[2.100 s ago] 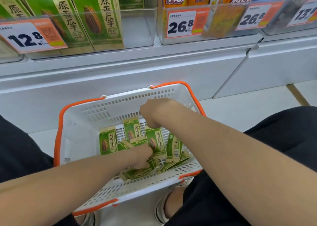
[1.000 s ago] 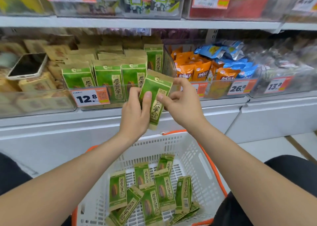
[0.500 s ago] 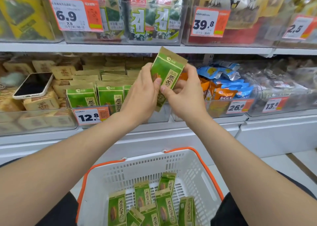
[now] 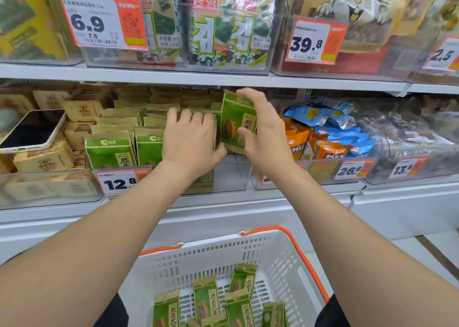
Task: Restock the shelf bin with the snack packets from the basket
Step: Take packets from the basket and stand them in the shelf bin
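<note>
Store aisle: white shelf (image 4: 248, 198) mid-frame, carrying clear shelf bin (image 4: 229, 175). Basket (image 4: 223, 254) bottom centre, snack packets (image 4: 206, 299) inside. Right hand (image 4: 265, 137) clamped on upright packet (image 4: 237, 125) over bin; left hand (image 4: 191, 142) flat, fingers straight, pressing stocked row.

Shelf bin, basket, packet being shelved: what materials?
Clear shelf bin: probably glossy acrylic; packets show through. White slotted basket with orange rim: moulded plastic, satin. Green snack packet: seemingly printed kraft paper, matte brown top.
</note>
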### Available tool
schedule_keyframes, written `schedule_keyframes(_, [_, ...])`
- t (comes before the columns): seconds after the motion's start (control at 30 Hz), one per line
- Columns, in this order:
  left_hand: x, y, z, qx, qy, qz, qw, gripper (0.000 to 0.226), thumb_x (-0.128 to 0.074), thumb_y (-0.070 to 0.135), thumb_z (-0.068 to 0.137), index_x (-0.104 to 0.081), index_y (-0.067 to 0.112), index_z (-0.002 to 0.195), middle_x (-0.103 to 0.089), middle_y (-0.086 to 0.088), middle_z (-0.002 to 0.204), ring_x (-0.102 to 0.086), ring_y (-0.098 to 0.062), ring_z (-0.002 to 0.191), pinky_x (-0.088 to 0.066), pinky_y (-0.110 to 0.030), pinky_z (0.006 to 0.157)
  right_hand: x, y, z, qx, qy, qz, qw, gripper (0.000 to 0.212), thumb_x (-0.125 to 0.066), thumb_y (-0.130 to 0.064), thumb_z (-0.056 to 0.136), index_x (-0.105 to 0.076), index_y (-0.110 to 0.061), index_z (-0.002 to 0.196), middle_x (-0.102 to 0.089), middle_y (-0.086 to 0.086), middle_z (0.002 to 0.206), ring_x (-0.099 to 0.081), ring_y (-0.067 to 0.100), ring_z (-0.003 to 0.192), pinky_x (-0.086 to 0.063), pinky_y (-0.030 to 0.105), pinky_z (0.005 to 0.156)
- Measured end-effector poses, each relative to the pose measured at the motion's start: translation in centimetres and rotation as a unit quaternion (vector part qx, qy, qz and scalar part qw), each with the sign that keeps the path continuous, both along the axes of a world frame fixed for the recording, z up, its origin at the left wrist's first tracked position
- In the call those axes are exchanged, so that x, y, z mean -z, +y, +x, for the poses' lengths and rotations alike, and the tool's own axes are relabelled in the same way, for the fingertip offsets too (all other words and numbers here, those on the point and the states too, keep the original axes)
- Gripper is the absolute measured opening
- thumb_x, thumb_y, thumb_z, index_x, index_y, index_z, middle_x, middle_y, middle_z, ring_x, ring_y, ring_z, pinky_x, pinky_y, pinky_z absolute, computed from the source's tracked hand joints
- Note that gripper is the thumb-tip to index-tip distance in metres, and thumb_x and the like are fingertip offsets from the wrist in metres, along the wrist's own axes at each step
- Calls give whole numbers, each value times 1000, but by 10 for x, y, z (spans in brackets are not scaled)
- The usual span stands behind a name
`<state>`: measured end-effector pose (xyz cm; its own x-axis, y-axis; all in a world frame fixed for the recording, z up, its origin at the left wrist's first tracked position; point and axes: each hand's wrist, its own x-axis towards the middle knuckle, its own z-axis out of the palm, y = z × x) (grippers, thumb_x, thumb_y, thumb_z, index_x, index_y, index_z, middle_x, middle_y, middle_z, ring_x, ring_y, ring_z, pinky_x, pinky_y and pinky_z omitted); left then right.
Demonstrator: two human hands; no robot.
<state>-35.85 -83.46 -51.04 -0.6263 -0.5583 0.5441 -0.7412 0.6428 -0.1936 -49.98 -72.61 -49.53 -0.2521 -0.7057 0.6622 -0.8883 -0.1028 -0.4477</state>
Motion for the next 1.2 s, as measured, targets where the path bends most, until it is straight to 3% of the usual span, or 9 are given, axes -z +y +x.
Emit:
schedule_keyframes(0.1, [2, -6, 1, -17, 0, -4, 1000, 62, -51, 68, 81, -64, 15, 110, -73, -10, 110, -65, -35, 108, -36, -55, 106, 5, -9, -7, 85, 99, 81, 988, 61, -76, -14, 89, -45, -36, 137, -65, -5, 116, -53, 22, 110, -42, 46, 98])
schedule_keyframes(0.2, [4, -7, -2, -5, 9, 6, 1000, 61, -50, 69, 82, -63, 15, 106, -74, -7, 105, -67, -32, 98, -42, -49, 96, 13, -18, -11, 155, 163, 125, 966, 55, -78, -28, 89, -49, -34, 135, -70, -4, 113, -47, 27, 115, -32, 47, 96])
schedule_keyframes(0.37, [8, -6, -4, -10, 20, -6, 1000, 61, -52, 68, 82, -65, 13, 106, -72, -8, 105, -65, -32, 97, -41, -45, 86, 16, -38, -10, 210, 270, 181, 922, 46, -81, -32, 83, -64, -20, 124, -69, 5, 117, -48, 33, 119, -33, 50, 98])
schedule_keyframes(0.6, [8, -6, -3, 1, 26, -19, 999, 59, -53, 67, 83, -62, 13, 106, -71, -9, 105, -64, -33, 97, -40, -45, 83, -8, -62, -11, 142, 364, 278, 877, 61, -76, -36, 90, -47, -19, 141, -70, 12, 125, -41, 41, 137, -25, 58, 111])
schedule_keyframes(0.73, [8, -7, -3, 6, 29, -18, 999, 55, -53, 65, 83, -61, 14, 103, -72, -8, 104, -63, -33, 97, -39, -45, 82, -6, -72, -8, 198, 368, 283, 863, 62, -76, -24, 88, -48, -20, 143, -69, 15, 127, -33, 45, 145, -16, 64, 118])
schedule_keyframes(0.83, [10, -6, -3, 5, 31, -19, 999, 51, -55, 64, 80, -59, 15, 97, -72, -8, 98, -63, -33, 93, -38, -45, 80, -8, -82, -4, 215, 375, 276, 859, 62, -74, -13, 83, -50, -16, 140, -68, 14, 127, -40, 43, 140, -21, 61, 117])
schedule_keyframes(1.0, [12, -8, 0, 18, 32, -26, 999, 52, -54, 64, 80, -60, 16, 99, -71, -7, 96, -63, -32, 92, -41, -45, 82, -3, -94, -8, 252, 362, 291, 849, 71, -76, -18, 79, -44, -10, 142, -57, 19, 137, -44, 43, 134, -32, 56, 110])
schedule_keyframes(1.1, [11, -9, 2, 24, 33, -24, 999, 56, -52, 65, 81, -60, 15, 104, -71, -6, 100, -63, -31, 94, -42, -45, 86, -1, -96, -10, 303, 335, 248, 857, 89, -85, -31, 73, -40, -8, 147, -54, 22, 137, -50, 43, 126, -38, 54, 105])
schedule_keyframes(1.2, [14, -11, 5, 53, 47, -19, 997, 62, -50, 63, 85, -61, 12, 117, -69, -6, 111, -61, -31, 103, -42, -47, 95, -3, -87, -8, 309, 318, 212, 871, 70, -84, -25, 75, -53, -10, 136, -56, 22, 132, -54, 42, 121, -44, 51, 98])
